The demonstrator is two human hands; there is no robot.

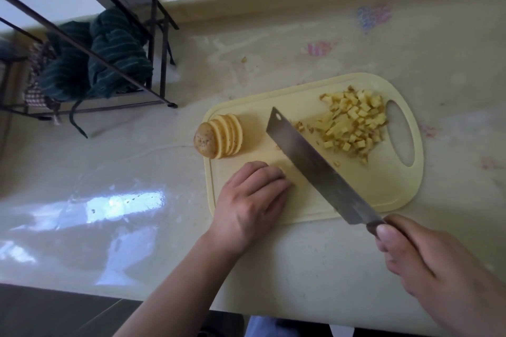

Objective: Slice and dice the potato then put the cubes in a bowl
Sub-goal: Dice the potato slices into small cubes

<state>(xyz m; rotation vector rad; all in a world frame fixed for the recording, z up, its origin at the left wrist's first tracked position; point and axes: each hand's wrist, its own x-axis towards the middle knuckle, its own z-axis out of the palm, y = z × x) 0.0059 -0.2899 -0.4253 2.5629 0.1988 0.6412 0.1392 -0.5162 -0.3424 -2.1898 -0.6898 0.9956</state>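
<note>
Left hand [253, 200] curls its fingers over something hidden on the cutting board [383, 189]; right hand [435, 262] grips the cleaver [315, 164]. Potato slices [221, 136] stand at the board's left edge, cubes [353, 120] piled far right.

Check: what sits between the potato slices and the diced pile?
In the head view, only the cleaver blade crosses bare cutting board between slices and diced pile.

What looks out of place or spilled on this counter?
A small potato scrap lies on the counter, off the cutting board and apart from the diced pile. The end slice overhangs the board's left edge. No bowl is in view.
</note>
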